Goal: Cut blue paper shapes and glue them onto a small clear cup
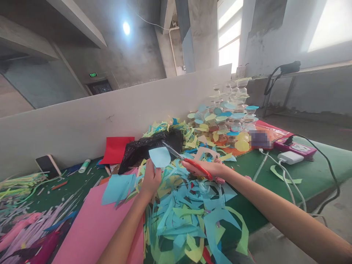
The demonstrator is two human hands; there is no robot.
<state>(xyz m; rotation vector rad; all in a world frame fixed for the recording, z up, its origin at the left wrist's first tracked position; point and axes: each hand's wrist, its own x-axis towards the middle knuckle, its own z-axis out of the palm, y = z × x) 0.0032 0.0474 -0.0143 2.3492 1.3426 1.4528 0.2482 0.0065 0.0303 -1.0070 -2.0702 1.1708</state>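
Red-handled scissors (196, 165) slant up-left toward the blue paper (160, 157) my left hand (150, 179) pinches. My right hand (206, 169) grips them.

The head camera faces forward and down, close above the left hand (150, 179) and right hand (203, 168). Its edges look somewhat warped.
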